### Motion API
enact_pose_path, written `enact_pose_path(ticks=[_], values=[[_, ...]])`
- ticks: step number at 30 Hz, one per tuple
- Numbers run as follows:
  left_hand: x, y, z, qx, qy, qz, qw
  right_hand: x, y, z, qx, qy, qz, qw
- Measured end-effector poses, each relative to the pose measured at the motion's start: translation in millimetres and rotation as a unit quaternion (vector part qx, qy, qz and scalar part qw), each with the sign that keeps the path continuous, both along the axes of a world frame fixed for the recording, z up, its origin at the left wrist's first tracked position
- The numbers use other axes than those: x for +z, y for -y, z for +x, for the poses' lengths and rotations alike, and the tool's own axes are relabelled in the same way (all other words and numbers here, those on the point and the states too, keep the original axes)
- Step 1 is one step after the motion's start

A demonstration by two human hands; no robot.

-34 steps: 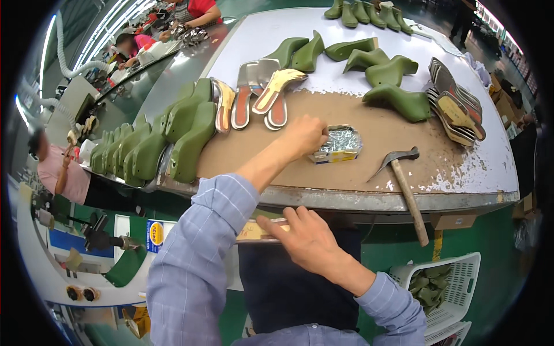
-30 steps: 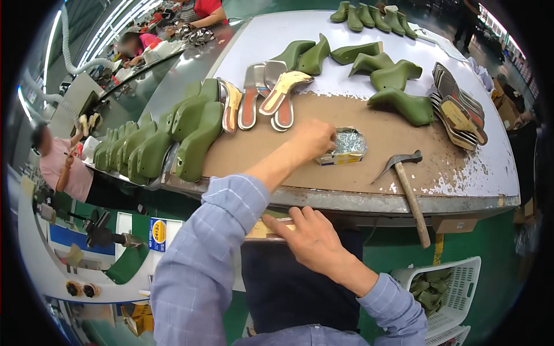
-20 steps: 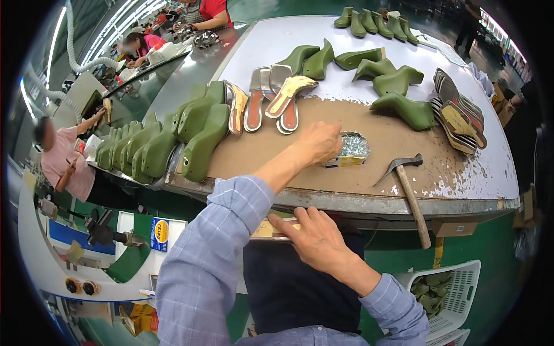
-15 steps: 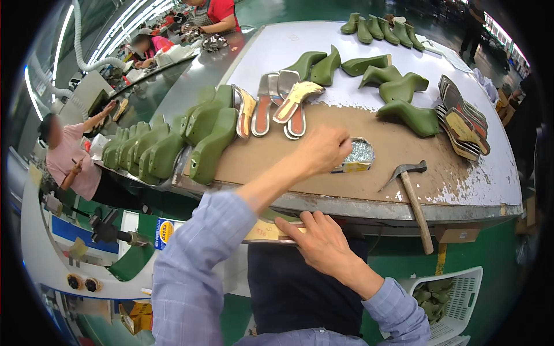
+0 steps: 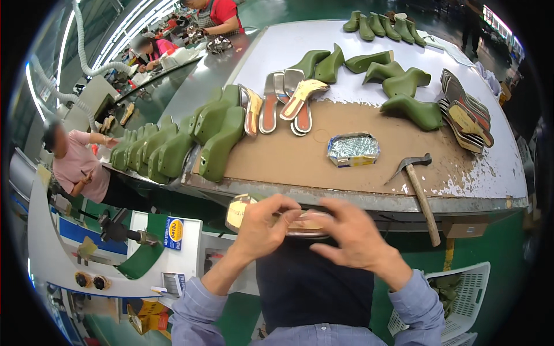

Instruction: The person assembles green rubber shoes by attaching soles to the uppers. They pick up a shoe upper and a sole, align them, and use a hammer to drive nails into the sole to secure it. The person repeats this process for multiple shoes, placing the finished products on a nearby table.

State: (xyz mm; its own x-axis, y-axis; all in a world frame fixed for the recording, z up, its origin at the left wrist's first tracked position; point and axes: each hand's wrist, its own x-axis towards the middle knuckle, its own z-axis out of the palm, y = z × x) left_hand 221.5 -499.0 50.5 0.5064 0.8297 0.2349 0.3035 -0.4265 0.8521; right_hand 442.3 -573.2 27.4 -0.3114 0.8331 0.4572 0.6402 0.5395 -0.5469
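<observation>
Just in front of the table's near edge, a shoe last with a pale insole [image 5: 238, 214] on it lies sole up above my lap, partly covered by my hands. My left hand [image 5: 264, 228] is over its middle, thumb and fingers pinched together. Whatever sits in that pinch is too small to make out. At the insole's right end my right hand [image 5: 356, 237] is slightly blurred, its thumb and fingers spread apart. On the brown board stands an open box of small nails [image 5: 353, 150]. A hammer [image 5: 416, 193] with a wooden handle hangs partly over the edge.
Green shoe lasts [image 5: 222, 141] stand along the left, with more lasts [image 5: 410, 109] farther back. Loose insoles [image 5: 300, 101] lie mid-table, and stacked insoles [image 5: 467, 118] sit at right. A white basket [image 5: 467, 303] is low right. A person [image 5: 78, 161] works at left.
My left hand has come back from the nail box to the insole. My right hand has lifted and spread its fingers. The view has shifted slightly.
</observation>
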Motion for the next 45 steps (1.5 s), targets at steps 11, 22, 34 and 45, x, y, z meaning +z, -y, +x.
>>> enact_pose_path(ticks=[11,22,34,45], values=[[2.8,-1.3,15.2,-0.043,-0.125,0.038,0.99,-38.4,66.8,148.6,-0.416,0.191,-0.194,0.868],[2.7,-5.9,22.1,-0.045,-0.249,0.065,0.965,-49.2,101.2,110.4,-0.375,-0.324,-0.198,0.846],[9.3,-4.9,11.6,-0.036,-0.094,-0.069,0.992,-50.1,101.5,107.6,-0.398,-0.25,-0.17,0.866],[-2.1,-2.0,18.0,-0.03,-0.113,-0.016,0.993,-59.1,103.1,111.2,-0.382,-0.202,-0.143,0.891]])
